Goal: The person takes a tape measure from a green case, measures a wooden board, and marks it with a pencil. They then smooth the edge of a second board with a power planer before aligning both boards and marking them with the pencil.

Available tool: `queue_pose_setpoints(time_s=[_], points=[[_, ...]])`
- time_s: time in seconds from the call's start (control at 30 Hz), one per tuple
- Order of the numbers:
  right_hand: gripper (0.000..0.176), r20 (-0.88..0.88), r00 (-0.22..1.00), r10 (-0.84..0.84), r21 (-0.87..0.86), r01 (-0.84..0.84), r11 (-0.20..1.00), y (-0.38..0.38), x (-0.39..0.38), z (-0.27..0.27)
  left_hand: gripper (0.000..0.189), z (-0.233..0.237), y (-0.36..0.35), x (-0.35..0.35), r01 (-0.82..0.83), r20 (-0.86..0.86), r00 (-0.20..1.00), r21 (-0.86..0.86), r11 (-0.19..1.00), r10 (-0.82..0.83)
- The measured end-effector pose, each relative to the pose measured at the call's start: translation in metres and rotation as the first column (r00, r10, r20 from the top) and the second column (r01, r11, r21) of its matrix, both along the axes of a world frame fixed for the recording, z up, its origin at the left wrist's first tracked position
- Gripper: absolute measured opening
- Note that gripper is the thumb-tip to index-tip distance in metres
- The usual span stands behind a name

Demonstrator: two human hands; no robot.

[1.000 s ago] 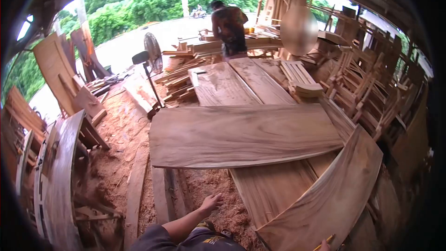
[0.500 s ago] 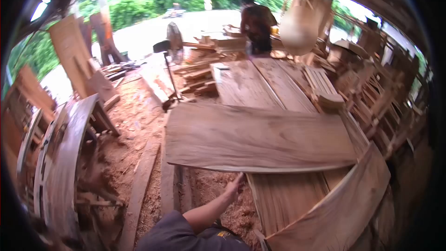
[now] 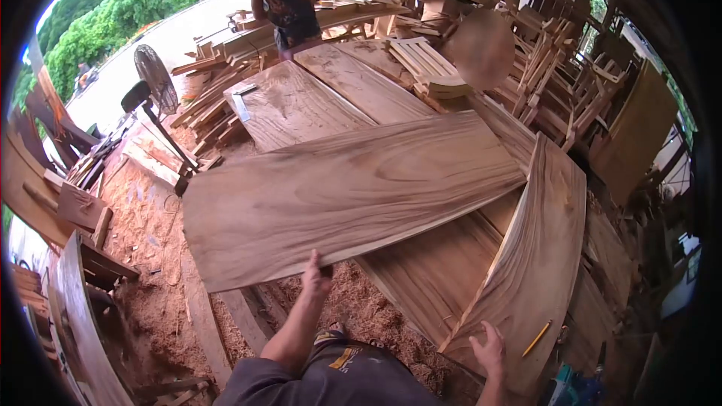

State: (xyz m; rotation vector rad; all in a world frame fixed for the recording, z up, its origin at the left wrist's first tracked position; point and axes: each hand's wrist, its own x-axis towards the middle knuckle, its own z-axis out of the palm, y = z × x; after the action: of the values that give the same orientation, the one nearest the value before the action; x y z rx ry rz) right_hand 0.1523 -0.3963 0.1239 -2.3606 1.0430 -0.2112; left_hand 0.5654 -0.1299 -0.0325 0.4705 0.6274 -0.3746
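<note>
A long wooden board (image 3: 353, 199) lies across other slabs, its near edge toward me. My left hand (image 3: 317, 277) grips that near edge, thumb on the top face and fingers curled below. At the lower right, my right hand (image 3: 490, 347) has its fingers apart and holds nothing. It is over the lower end of a second plank (image 3: 538, 248), which leans at an angle. A yellow pencil (image 3: 536, 338) rests on this plank, to the right of my right hand. Under the board lies a darker slab (image 3: 436, 271).
Wide planks (image 3: 308, 105) extend behind the board, with a metal square (image 3: 241, 102) on one. A person (image 3: 289, 0) stands at the back by stacked timber. A fan (image 3: 156, 79) stands at left, wooden frames (image 3: 556, 60) at right. Sawdust (image 3: 154, 256) covers the floor. A teal tool (image 3: 575, 387) is lower right.
My view has turned right and downward, so the background has shifted left. The board now slants up to the right. My right hand has come into view; my left hand remains at the board's edge.
</note>
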Motion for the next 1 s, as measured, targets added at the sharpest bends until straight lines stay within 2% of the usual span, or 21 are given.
queue_pose_setpoints(time_s=[0.07, 0.13, 0.2, 0.27, 0.33, 0.4, 0.5, 0.57, 0.6, 0.67, 0.7, 0.73, 0.8, 0.83, 0.87, 0.93, 1.0], points=[[0.057, -0.003, 0.999, -0.034, 0.007, 0.034, 0.999, -0.001, -0.002, -0.001, 0.025, 0.023, 0.032, 0.021, -0.011, 0.025, 1.000, 0.141, 0.990, 0.007], [0.060, 0.018, 0.998, -0.062, 0.024, 0.062, 0.998, -0.003, -0.021, -0.026, 0.028, 0.002, 0.071, 0.056, -0.085, 0.065, 0.995, 0.230, 0.969, 0.072], [0.064, 0.077, 0.992, -0.098, -0.108, 0.106, 0.988, 0.003, -0.026, -0.050, 0.038, 0.020, 0.096, 0.073, -0.067, 0.028, 0.998, 0.475, 0.878, 0.061], [0.068, 0.104, 0.985, -0.134, -0.221, 0.155, 0.963, 0.010, -0.016, -0.062, 0.046, 0.031, 0.092, 0.079, -0.220, 0.066, 0.975, 0.281, 0.934, 0.210], [0.073, 0.102, 0.981, -0.165, -0.328, 0.190, 0.925, 0.020, 0.003, -0.068, 0.051, -0.003, 0.067, 0.074, -0.083, 0.215, 0.975, 0.134, 0.987, 0.052], [0.078, 0.070, 0.967, -0.243, -0.306, 0.253, 0.918, 0.019, 0.006, -0.076, 0.037, 0.039, 0.021, 0.055, 0.022, -0.024, 1.000, 0.047, 0.999, -0.021], [0.078, 0.075, 0.954, -0.289, -0.260, 0.299, 0.918, 0.007, 0.010, -0.077, 0.030, 0.010, 0.002, 0.072, -0.102, 0.093, 0.990, -0.064, 0.993, 0.108], [0.078, 0.025, 0.946, -0.324, -0.198, 0.322, 0.926, -0.005, 0.018, -0.076, 0.025, 0.010, 0.003, 0.075, -0.070, 0.065, 0.995, -0.076, 0.995, 0.075], [0.079, 0.081, 0.952, -0.295, -0.216, 0.306, 0.927, -0.011, 0.027, -0.082, 0.023, 0.010, 0.007, 0.074, -0.054, 0.049, 0.997, -0.075, 0.996, 0.057], [0.080, 0.191, 0.954, -0.232, -0.247, 0.275, 0.929, -0.020, 0.058, -0.086, 0.024, 0.005, 0.008, 0.076, -0.035, 0.048, 0.998, 0.056, 0.998, 0.032], [0.082, 0.169, 0.974, -0.153, -0.285, 0.197, 0.938, -0.021, 0.076, -0.079, 0.024, 0.004, 0.004, 0.081, -0.120, -0.018, 0.993, -0.019, 0.993, 0.120], [0.083, 0.143, 0.987, -0.071, -0.322, 0.114, 0.940, -0.020, 0.099, -0.064, 0.024, 0.022, 0.006, 0.080, -0.074, -0.012, 0.997, 0.015, 0.997, 0.074], [0.088, 0.074, 0.997, 0.012, -0.452, 0.023, 0.891, -0.024, 0.140, -0.039, 0.023, 0.096, 0.020, 0.056, 0.017, -0.036, 0.999, 0.098, 0.995, -0.014], [0.091, 0.063, 0.997, 0.036, -0.518, 0.002, 0.855, -0.025, 0.157, -0.021, 0.025, 0.117, 0.033, 0.046, 0.019, -0.011, 1.000, 0.112, 0.994, -0.018], [0.093, 0.064, 0.996, 0.066, -0.582, -0.016, 0.813, -0.026, 0.173, -0.008, 0.030, 0.116, 0.043, 0.045, -0.075, 0.016, 0.997, 0.126, 0.989, 0.074], [0.091, 0.115, 0.989, 0.087, -0.730, 0.025, 0.683, -0.055, 0.185, -0.007, 0.036, 0.158, 0.074, 0.025, -0.086, 0.086, 0.994, 0.217, 0.972, 0.068], [0.085, 0.226, 0.918, 0.327, -0.862, 0.032, 0.507, -0.081, 0.208, 0.014, 0.038, 0.169, 0.116, 0.009, -0.092, 0.051, 0.995, 0.278, 0.956, 0.081]])
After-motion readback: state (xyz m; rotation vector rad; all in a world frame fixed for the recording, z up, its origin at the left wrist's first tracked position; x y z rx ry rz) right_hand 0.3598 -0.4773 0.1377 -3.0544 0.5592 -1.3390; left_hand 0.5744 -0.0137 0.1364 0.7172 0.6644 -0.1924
